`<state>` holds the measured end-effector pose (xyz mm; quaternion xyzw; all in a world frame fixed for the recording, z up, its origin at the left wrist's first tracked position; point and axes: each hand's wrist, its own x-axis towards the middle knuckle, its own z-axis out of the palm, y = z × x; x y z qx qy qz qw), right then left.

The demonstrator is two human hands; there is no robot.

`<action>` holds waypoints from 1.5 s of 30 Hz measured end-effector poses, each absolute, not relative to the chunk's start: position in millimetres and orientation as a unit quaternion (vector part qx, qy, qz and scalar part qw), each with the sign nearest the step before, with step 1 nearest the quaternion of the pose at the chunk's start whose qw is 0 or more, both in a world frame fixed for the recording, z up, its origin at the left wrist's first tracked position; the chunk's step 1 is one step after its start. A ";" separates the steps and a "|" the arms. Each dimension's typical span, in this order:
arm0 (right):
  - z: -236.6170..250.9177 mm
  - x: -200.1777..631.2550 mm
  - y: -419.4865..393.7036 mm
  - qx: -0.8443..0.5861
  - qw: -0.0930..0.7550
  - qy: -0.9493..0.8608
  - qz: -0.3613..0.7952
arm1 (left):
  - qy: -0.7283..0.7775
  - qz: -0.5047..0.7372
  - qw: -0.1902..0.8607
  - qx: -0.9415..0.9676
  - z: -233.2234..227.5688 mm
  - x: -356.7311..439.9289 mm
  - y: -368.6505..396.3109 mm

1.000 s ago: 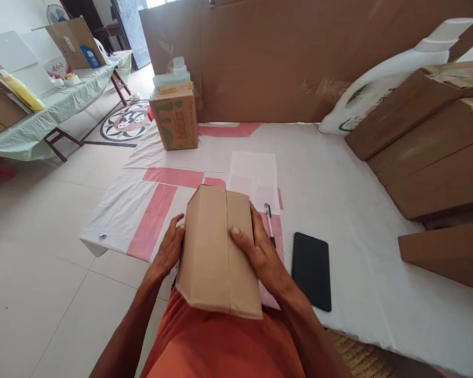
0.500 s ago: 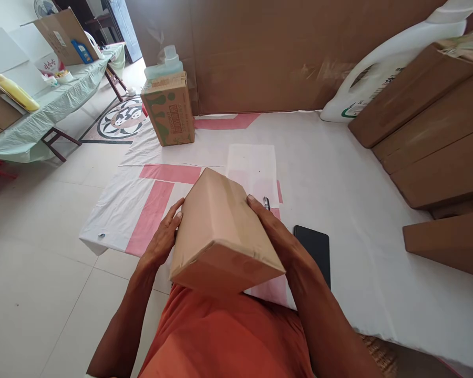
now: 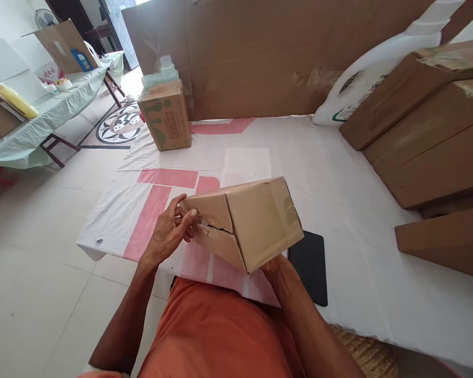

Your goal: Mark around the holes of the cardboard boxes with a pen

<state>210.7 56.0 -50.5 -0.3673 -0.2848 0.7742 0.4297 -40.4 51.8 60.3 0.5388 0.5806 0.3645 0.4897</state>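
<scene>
Brown cardboard makes up the box (image 3: 248,223) that both hands hold up above the white and pink sheet (image 3: 339,173), in front of the orange shirt (image 3: 220,336). The left hand (image 3: 169,233) is at the box's left end, fingers bent and pinching at a strip of clear tape (image 3: 201,227) that crosses the split between the end flaps. The right hand (image 3: 274,262) is under the box's near lower corner, mostly hidden by it, so how far its fingers spread cannot be told; it bears the box from below.

The box is tipped on its side, one long plain face turned toward the camera, with a patch of shiny tape near its upper right corner. The end flaps at its left meet along a jagged dark seam.

Just right of the box and partly beneath it lies a black phone (image 3: 309,270) flat on the sheet. Beyond the box lies a sheet of white paper (image 3: 246,165), and farther back to the left stands a small green-printed carton (image 3: 165,115). Well to the right of the box lie stacked flat cardboard pieces (image 3: 429,136).
</scene>
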 end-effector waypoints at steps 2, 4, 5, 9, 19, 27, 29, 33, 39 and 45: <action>-52.6 207.9 54.9 -0.359 0.437 -0.255 0.785 | 0.593 0.352 0.461 0.558 58.5 -40.4 52.6; -52.9 206.2 55.1 -0.351 0.438 -0.230 0.795 | 0.604 0.341 0.437 0.572 57.7 -40.7 52.0; -52.7 205.4 55.4 -0.348 0.436 -0.219 0.800 | 0.613 0.336 0.420 0.579 58.1 -40.7 51.3; -49.6 202.6 54.8 -0.346 0.401 -0.191 0.827 | 0.656 0.322 0.332 0.597 64.8 -39.5 47.6; -13.1 210.8 24.5 -0.459 0.249 -0.372 0.767 | 0.679 0.318 0.288 0.596 60.5 -48.7 52.7; 1.4 212.4 24.2 -0.506 0.278 -0.422 0.699 | 0.671 0.313 0.344 0.578 58.4 -61.3 50.5; 5.5 212.9 24.4 -0.515 0.292 -0.427 0.684 | 0.670 0.318 0.346 0.575 60.7 -59.0 48.1; 11.7 214.4 21.7 -0.524 0.321 -0.435 0.658 | 0.662 0.359 0.315 0.578 59.3 -50.2 43.9; 36.3 212.9 4.2 -0.487 0.324 -0.436 0.684 | 0.554 0.467 0.371 0.582 73.3 -54.9 28.7; 63.4 199.4 -43.6 -0.408 0.276 -0.412 0.766 | 0.577 0.332 0.378 0.643 132.4 -74.5 4.0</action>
